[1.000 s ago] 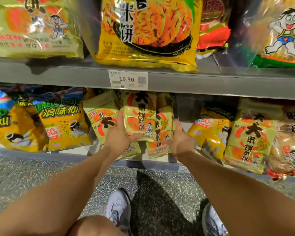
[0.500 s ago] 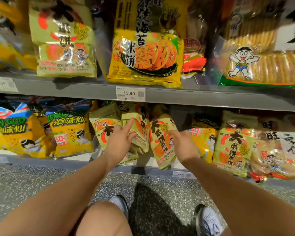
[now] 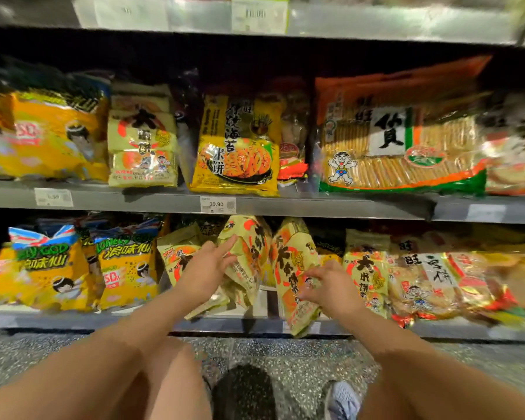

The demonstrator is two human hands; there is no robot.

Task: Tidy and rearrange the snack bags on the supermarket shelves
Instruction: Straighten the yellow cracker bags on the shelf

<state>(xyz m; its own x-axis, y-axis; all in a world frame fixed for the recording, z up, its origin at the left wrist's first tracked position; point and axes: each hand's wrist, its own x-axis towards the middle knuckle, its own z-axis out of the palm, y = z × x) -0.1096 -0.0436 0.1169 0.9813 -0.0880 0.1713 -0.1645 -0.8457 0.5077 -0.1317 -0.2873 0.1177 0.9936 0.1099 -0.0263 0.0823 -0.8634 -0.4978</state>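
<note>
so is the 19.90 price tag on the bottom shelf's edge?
No, the white 19.90 price tag sits on the grey metal middle shelf edge, above the pale yellow rice cracker bags.

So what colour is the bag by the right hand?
Pale yellow-green with orange-red patches and black characters, seen in the head view.
</note>
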